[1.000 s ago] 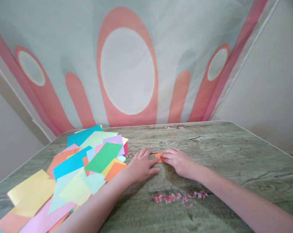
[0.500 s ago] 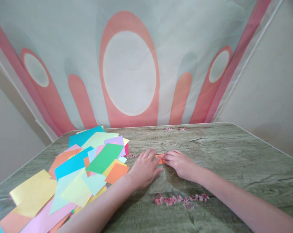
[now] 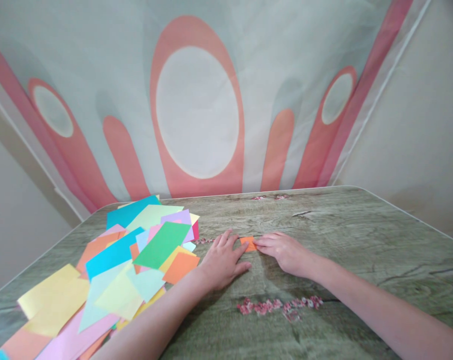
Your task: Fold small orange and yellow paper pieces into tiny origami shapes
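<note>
Orange paper (image 3: 251,242) more exposed vs earlier, L fingers (image 3: 240,251) spread, R fingers (image 3: 267,242) at R edge, grip unclear

The small paper (image 3: 249,243) at five o'clock is coloured orange; the sheets (image 3: 114,277) at eight, green, blue, yellow; the tabletop (image 3: 361,235) is patterned with pink-flowered woodgrain.

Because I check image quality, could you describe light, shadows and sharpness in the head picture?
Head view throughout: diffuse light, no strong glare on papers; soft shadow below the right hand; small orange paper slightly soft; backdrop edges splayed, perhaps by lens.
</note>
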A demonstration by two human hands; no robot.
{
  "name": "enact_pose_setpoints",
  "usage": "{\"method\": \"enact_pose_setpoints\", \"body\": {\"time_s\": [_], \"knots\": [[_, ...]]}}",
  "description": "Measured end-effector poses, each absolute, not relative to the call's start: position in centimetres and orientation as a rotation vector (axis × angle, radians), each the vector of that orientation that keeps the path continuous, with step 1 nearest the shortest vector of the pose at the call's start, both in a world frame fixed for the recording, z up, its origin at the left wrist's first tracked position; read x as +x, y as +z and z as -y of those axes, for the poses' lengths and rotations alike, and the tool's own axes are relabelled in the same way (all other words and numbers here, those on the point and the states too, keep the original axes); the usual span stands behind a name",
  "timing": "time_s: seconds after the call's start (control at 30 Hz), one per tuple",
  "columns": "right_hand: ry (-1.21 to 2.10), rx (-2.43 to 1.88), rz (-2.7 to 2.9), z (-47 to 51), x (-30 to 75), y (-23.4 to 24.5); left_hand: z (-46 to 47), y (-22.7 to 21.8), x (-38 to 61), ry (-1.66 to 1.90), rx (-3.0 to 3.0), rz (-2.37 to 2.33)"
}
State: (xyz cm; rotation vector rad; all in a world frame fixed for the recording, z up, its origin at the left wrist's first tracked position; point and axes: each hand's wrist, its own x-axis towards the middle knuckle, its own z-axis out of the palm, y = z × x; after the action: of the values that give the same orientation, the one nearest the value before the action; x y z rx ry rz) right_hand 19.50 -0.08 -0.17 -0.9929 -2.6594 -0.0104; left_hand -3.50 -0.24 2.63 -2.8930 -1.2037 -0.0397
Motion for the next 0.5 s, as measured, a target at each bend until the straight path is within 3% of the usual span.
{"method": "enact_pose_setpoints", "body": {"time_s": [0.5], "knots": [[-0.011, -1.066, 2.554, 0.7, 18.2, -0.8, -0.7, 2.0, -4.0, -0.179, -2.927, 1.218]]}}
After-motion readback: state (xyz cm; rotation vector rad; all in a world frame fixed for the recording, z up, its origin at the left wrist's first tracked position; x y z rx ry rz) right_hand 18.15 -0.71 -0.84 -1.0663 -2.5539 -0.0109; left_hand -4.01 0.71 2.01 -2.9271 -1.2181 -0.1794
